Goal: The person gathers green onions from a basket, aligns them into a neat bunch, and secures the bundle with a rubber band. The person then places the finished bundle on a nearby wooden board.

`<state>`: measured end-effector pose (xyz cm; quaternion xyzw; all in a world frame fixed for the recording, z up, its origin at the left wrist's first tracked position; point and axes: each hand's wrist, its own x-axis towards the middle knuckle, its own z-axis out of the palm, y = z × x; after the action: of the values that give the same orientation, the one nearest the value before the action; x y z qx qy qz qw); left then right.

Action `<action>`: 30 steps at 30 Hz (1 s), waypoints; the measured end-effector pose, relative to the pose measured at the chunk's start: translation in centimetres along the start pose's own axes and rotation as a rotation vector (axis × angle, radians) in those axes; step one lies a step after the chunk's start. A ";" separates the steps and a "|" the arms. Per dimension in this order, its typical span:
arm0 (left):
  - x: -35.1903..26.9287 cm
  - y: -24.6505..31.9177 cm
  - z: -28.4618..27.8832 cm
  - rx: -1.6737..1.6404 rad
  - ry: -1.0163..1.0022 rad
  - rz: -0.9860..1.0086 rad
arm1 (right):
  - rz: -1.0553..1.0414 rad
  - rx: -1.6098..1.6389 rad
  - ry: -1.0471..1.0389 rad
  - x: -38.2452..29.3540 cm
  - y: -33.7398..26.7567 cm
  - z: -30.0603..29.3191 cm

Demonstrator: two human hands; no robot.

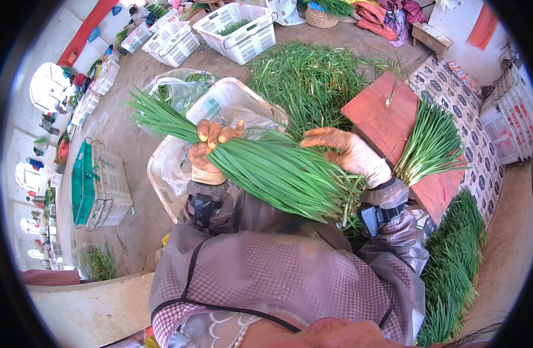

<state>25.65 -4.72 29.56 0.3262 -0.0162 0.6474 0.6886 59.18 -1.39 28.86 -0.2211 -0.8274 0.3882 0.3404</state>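
Observation:
A thick bundle of green garlic chives [270,169] lies slantwise across my lap, leaf tips at the upper left. My gloved left hand [212,148] grips it near the tips, fingers wrapped over the leaves. My right hand [340,152], in a stained pale glove, is beside the root end with fingers apart; whether the fingertips touch the leaves is unclear. Beneath the bundle stands a white plastic crate [162,169] lined with clear film. At the right, another bunch of chives [429,143] rests on a reddish wooden board [381,111].
Loose chive leaves [310,82] are heaped ahead. More chives [453,269] lie in a long row at my right. White crates [238,32] stand beyond, with stacked green and white crates [101,187] at left. A clear plastic bag [179,87] sits behind the lined crate.

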 end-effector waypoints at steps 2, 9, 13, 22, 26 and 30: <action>-0.4 0.2 0.4 -0.020 0.020 -0.012 | 0.133 0.119 -0.116 0.2 -0.6 1.6; -2.4 0.9 -0.7 -0.002 0.117 -0.008 | 0.206 0.746 0.319 -2.3 0.2 4.1; -2.5 1.0 -1.0 0.009 0.144 0.006 | 0.071 1.352 0.487 -4.0 -0.9 1.6; 1.3 -2.1 3.0 -0.053 -0.217 -0.198 | -0.224 -0.113 0.062 5.2 -1.4 1.8; 2.5 -1.4 3.7 -0.037 -0.327 -0.121 | 0.368 0.434 -0.483 6.7 -0.2 4.0; -0.1 3.3 -1.5 0.060 0.249 0.155 | 0.814 0.748 -0.334 -0.1 3.0 3.5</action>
<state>22.06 -4.32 29.76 0.2616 0.0635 0.7342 0.6232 57.00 -1.37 24.86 -0.3221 -0.5247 0.7836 0.0833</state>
